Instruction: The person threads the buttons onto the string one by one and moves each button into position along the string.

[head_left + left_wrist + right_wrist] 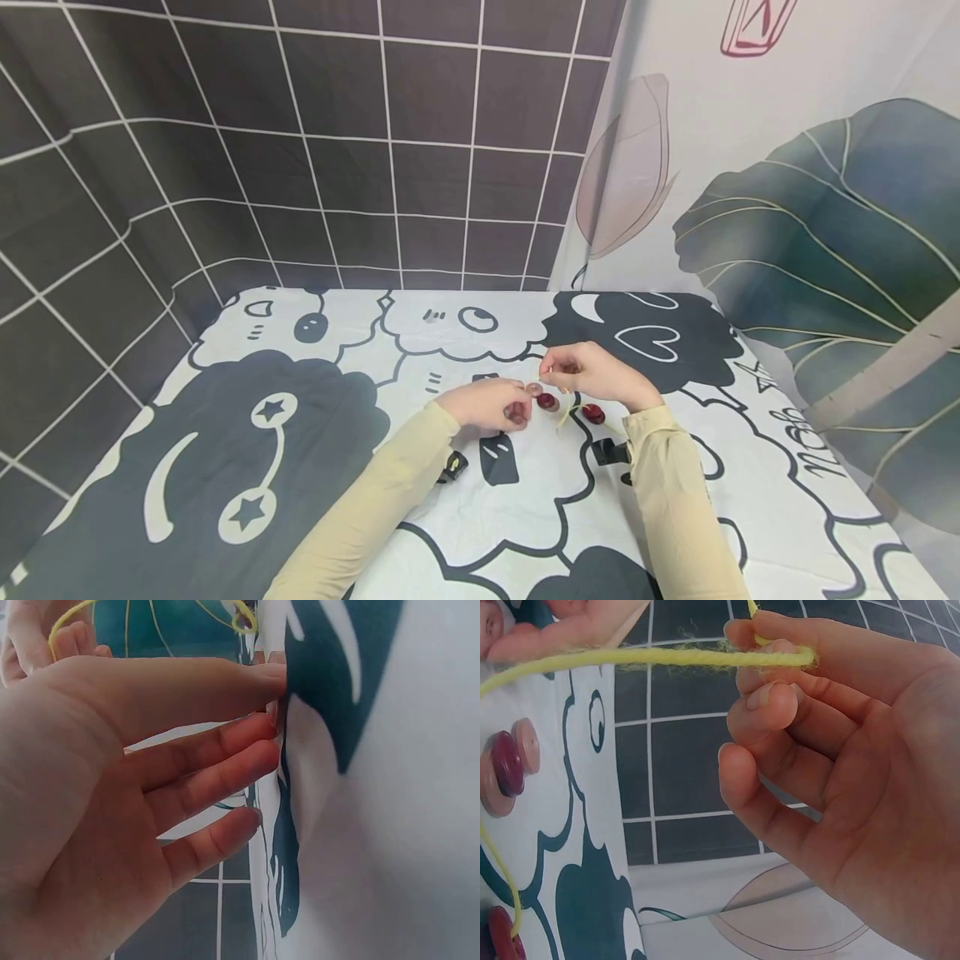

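Yellow yarn (652,658) is pinched in my right hand (596,371), a fuzzy stretch of it crossing the fingers. Its other part runs down to a dark red button (504,934) on the cloth. My left hand (491,404) is low over the cloth, its thumb and fingertips on a pinkish-brown disc (274,712), apparently a button seen edge-on and partly hidden by the thumb. Just right of those fingers lie a pale pink button (527,746), a dark red button (508,763) and a brownish-pink button (495,795), close together and overlapping.
A white cloth (525,508) with black cartoon cloud shapes covers the table. Behind it hangs a dark grid-patterned curtain (337,167), with a leaf-printed wall cover (825,225) on the right. Black camera mounts (609,452) sit at both wrists.
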### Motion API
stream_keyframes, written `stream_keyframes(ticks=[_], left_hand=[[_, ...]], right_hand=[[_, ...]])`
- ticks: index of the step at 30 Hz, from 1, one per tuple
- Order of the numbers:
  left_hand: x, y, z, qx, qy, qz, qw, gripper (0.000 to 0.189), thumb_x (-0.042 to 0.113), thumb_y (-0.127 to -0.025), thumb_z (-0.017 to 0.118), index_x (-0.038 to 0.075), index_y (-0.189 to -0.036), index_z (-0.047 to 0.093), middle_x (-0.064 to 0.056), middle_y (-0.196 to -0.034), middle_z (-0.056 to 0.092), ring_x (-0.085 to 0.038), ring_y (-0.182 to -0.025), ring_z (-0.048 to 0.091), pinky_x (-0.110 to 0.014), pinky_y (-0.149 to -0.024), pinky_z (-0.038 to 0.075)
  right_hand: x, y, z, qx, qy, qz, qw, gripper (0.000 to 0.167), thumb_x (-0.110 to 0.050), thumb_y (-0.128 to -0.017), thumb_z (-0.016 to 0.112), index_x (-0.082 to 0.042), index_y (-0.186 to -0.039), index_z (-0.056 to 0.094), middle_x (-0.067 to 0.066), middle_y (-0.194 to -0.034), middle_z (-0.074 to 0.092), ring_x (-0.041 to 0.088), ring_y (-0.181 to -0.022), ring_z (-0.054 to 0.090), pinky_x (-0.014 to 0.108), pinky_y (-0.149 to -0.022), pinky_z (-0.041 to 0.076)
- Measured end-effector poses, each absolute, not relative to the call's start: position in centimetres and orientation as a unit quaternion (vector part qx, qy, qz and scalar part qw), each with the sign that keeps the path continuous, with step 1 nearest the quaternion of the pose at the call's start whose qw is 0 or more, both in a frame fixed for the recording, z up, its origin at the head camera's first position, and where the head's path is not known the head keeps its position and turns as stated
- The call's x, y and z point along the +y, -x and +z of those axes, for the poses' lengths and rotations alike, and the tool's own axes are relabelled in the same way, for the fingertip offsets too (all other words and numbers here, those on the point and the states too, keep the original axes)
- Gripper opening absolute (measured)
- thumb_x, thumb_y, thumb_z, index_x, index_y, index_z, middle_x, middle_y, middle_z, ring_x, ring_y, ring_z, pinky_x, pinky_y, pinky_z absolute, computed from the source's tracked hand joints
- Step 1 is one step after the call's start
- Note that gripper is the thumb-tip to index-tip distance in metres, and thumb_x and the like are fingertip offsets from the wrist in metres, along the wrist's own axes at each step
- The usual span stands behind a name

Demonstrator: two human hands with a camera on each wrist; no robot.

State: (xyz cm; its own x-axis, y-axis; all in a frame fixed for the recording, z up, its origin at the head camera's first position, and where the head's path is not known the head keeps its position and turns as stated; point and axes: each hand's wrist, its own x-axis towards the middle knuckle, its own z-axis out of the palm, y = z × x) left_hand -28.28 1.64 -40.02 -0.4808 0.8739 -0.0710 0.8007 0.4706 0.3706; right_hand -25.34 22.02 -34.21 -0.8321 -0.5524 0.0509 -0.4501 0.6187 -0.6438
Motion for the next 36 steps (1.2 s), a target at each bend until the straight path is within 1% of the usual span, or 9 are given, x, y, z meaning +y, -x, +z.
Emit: stream_keyframes(ticks=[2,5,8,14,18,21,26,31,36], left_hand=[[1.6,28.2,-39.9,0.853,-0.484,0.146,0.133,0.007,0.016,-0.085,0.071,0.012,-0.091,0.068,0.002,-0.090,0.062,-0.007,-0.079,0.056,-0.016,-0.073,0.044],[1.7,28.1,-39.7,0.857,-0.471,0.151,0.147,0.010,0.016,-0.082,0.073,0.012,-0.088,0.066,0.002,-0.087,0.061,-0.008,-0.077,0.055,-0.017,-0.071,0.042],[1.7,28.1,-39.6,0.856,-0.472,0.146,0.150,0.010,0.016,-0.083,0.073,0.012,-0.088,0.065,0.003,-0.085,0.061,-0.007,-0.075,0.053,-0.017,-0.070,0.041],[1.8,28.2,-39.8,0.863,-0.463,0.131,0.154,0.016,0.018,-0.084,0.070,0.011,-0.097,0.066,0.003,-0.087,0.066,-0.004,-0.076,0.056,-0.017,-0.074,0.047],[1.7,28.2,-39.5,0.859,-0.466,0.134,0.166,0.022,0.016,-0.082,0.070,0.006,-0.102,0.068,-0.001,-0.087,0.070,-0.005,-0.077,0.059,-0.016,-0.075,0.048],[1.4,28.3,-39.3,0.852,-0.481,0.130,0.160,0.020,0.014,-0.082,0.070,0.005,-0.099,0.071,-0.001,-0.084,0.069,-0.005,-0.074,0.057,-0.015,-0.073,0.046],[0.7,28.7,-39.3,0.850,-0.489,0.131,0.146,0.013,0.017,-0.082,0.070,0.011,-0.093,0.073,0.003,-0.083,0.062,-0.002,-0.073,0.050,-0.013,-0.070,0.043],[-0.7,29.5,-38.9,0.846,-0.481,0.184,0.140,0.014,0.015,-0.084,0.069,0.010,-0.097,0.072,0.001,-0.088,0.064,-0.004,-0.079,0.056,-0.014,-0.075,0.046],[-2.0,30.1,-37.6,0.842,-0.462,0.242,0.139,0.015,0.013,-0.084,0.066,0.008,-0.098,0.069,-0.001,-0.092,0.068,-0.007,-0.082,0.062,-0.019,-0.078,0.051]], right_hand=[[22.0,25.4,-34.3,0.896,0.281,-0.334,0.080,0.007,-0.008,-0.091,0.060,-0.007,-0.091,0.067,-0.008,-0.064,0.051,0.003,-0.055,0.045,0.020,-0.051,0.038],[22.0,25.6,-34.4,0.894,0.285,-0.334,0.088,0.008,-0.008,-0.091,0.060,-0.005,-0.093,0.066,-0.006,-0.064,0.052,0.003,-0.055,0.046,0.020,-0.051,0.039],[22.0,25.7,-34.4,0.894,0.285,-0.332,0.098,0.008,-0.007,-0.091,0.059,-0.003,-0.093,0.066,-0.006,-0.064,0.052,0.004,-0.055,0.047,0.020,-0.050,0.039],[22.0,25.7,-34.7,0.892,0.291,-0.330,0.098,0.008,-0.007,-0.090,0.058,-0.003,-0.091,0.065,-0.005,-0.065,0.053,0.003,-0.056,0.047,0.020,-0.050,0.039],[22.1,25.7,-34.9,0.894,0.292,-0.324,0.098,0.007,-0.007,-0.090,0.058,-0.007,-0.090,0.065,-0.006,-0.066,0.054,0.003,-0.056,0.047,0.020,-0.051,0.039],[22.1,25.7,-34.9,0.896,0.293,-0.320,0.097,0.007,-0.007,-0.090,0.058,-0.009,-0.089,0.065,-0.006,-0.065,0.053,0.003,-0.056,0.047,0.020,-0.051,0.039],[22.1,25.8,-34.8,0.896,0.295,-0.316,0.099,0.007,-0.008,-0.090,0.059,-0.007,-0.090,0.065,-0.006,-0.065,0.053,0.003,-0.055,0.046,0.020,-0.051,0.039],[22.1,25.7,-34.8,0.896,0.299,-0.315,0.097,0.007,-0.009,-0.091,0.060,-0.006,-0.090,0.066,-0.007,-0.064,0.051,0.002,-0.054,0.046,0.020,-0.051,0.038],[22.2,25.5,-34.9,0.897,0.293,-0.316,0.097,0.008,-0.008,-0.091,0.059,-0.004,-0.091,0.066,-0.007,-0.064,0.052,0.001,-0.055,0.045,0.020,-0.052,0.039]])
